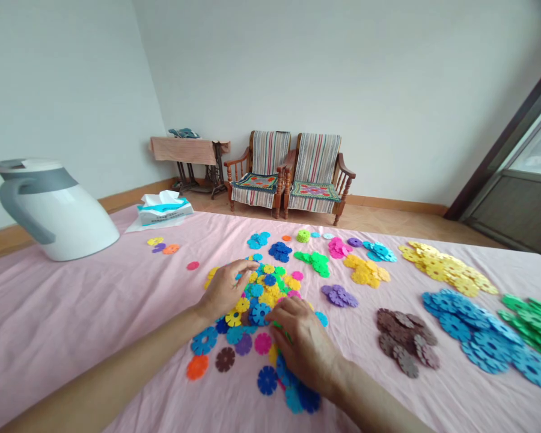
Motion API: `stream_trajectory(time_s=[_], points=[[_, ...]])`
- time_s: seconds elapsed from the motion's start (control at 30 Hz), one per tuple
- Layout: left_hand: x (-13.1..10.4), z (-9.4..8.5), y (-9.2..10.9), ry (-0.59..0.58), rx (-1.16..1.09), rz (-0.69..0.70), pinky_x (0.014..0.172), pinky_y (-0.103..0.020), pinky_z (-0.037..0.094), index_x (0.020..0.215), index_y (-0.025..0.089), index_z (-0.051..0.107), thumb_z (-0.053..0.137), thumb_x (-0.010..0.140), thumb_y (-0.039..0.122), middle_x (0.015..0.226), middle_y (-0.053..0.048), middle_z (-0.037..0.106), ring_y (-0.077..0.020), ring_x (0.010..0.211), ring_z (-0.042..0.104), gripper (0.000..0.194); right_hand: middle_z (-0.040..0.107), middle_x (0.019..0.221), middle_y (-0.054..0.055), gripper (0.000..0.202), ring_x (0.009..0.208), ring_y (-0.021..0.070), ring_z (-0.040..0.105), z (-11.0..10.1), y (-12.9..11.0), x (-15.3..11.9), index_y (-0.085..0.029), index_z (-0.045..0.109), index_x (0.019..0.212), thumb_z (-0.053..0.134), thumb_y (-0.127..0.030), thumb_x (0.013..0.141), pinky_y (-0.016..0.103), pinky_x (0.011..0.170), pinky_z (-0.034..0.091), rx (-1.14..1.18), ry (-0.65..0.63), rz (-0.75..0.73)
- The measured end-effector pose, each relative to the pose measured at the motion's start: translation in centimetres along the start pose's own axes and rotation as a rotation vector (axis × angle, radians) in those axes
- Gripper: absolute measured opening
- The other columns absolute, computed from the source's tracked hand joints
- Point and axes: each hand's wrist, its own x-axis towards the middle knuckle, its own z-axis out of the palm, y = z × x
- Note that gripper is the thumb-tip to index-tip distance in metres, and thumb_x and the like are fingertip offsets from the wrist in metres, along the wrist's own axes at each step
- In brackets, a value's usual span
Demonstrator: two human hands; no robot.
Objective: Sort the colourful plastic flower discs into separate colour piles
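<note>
A mixed pile of flower-shaped plastic snowflake discs (270,294), in yellow, blue, green and pink, lies on the table between my hands. My left hand (225,290) reaches over the pile's left side, fingers stretched out to the right and thumb apart. A light blue disc shows by its fingertips; I see no grip on it. On the pile's right side, my right hand (300,334) has curled fingers, with a green snowflake disc (278,325) showing between them and the thumb. Loose discs lie nearer me, among them an orange disc (197,367) and a brown disc (225,359).
Single-colour heaps spread rightward: purple discs (339,296), brown discs (399,337), blue discs (482,328), yellow discs (446,266) and green discs (534,322). A white jug (72,210) and a tissue box (165,211) stand at the left. Two wooden chairs (315,162) are beyond the table.
</note>
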Motion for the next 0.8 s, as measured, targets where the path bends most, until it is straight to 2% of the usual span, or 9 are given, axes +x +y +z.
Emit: stream_trajectory(time_s=[0.13,0.23,0.4,0.53,0.6,0.8], points=[[-0.3,0.4,-1.9,0.094,-0.103,-0.11,0.077,-0.028,0.054,0.094,0.019,0.066,0.046,0.086,0.025,0.09,-0.003,0.071,-0.0178,0.084,0.067,0.022,0.059,0.092,0.003,0.018,0.088,0.0178,0.049,0.4,-1.3,1.2,-0.023,0.062,0.093,0.05,-0.013,0.085,0.031,0.08,0.037,-0.051,-0.05,-0.073],[-0.6,0.6,-3.0,0.135,-0.141,-0.122,0.078,-0.028,0.054,0.094,0.018,0.065,0.047,0.085,0.026,0.093,-0.004,0.071,-0.0177,0.085,0.067,0.022,0.059,0.095,0.003,0.012,0.092,0.0193,0.048,0.9,-1.9,2.3,-0.023,0.061,0.094,0.056,-0.025,0.084,0.033,0.082,0.036,-0.08,-0.054,-0.075],[-0.6,0.6,-3.6,0.141,-0.194,-0.157,0.076,-0.028,0.055,0.092,0.018,0.066,0.047,0.085,0.026,0.09,-0.004,0.071,-0.0179,0.083,0.068,0.022,0.059,0.094,0.005,0.022,0.09,0.0214,0.048,1.8,-1.8,3.1,-0.019,0.06,0.09,0.058,-0.04,0.082,0.035,0.079,0.036,-0.162,-0.035,-0.028],[-0.6,0.7,-3.6,0.143,-0.2,-0.154,0.075,-0.028,0.055,0.091,0.017,0.066,0.048,0.083,0.024,0.089,-0.004,0.071,-0.0181,0.083,0.068,0.021,0.06,0.088,0.004,0.015,0.087,0.0191,0.049,2.1,-1.0,2.8,-0.02,0.063,0.084,0.054,-0.032,0.087,0.034,0.078,0.035,-0.205,-0.027,-0.041],[-0.6,0.7,-3.6,0.14,-0.203,-0.155,0.075,-0.028,0.055,0.09,0.018,0.066,0.048,0.083,0.024,0.088,-0.004,0.071,-0.018,0.082,0.068,0.021,0.06,0.084,0.004,0.019,0.084,0.018,0.05,2.0,-0.7,2.6,-0.021,0.064,0.082,0.05,-0.03,0.09,0.033,0.078,0.035,-0.188,-0.015,-0.025],[-0.6,0.7,-3.5,0.125,-0.201,-0.165,0.073,-0.027,0.055,0.09,0.018,0.066,0.047,0.083,0.023,0.083,-0.002,0.071,-0.0173,0.079,0.068,0.021,0.059,0.088,0.004,0.019,0.085,0.0171,0.052,0.9,-0.6,2.3,-0.021,0.067,0.079,0.051,-0.022,0.088,0.031,0.077,0.038,-0.047,0.112,0.04]])
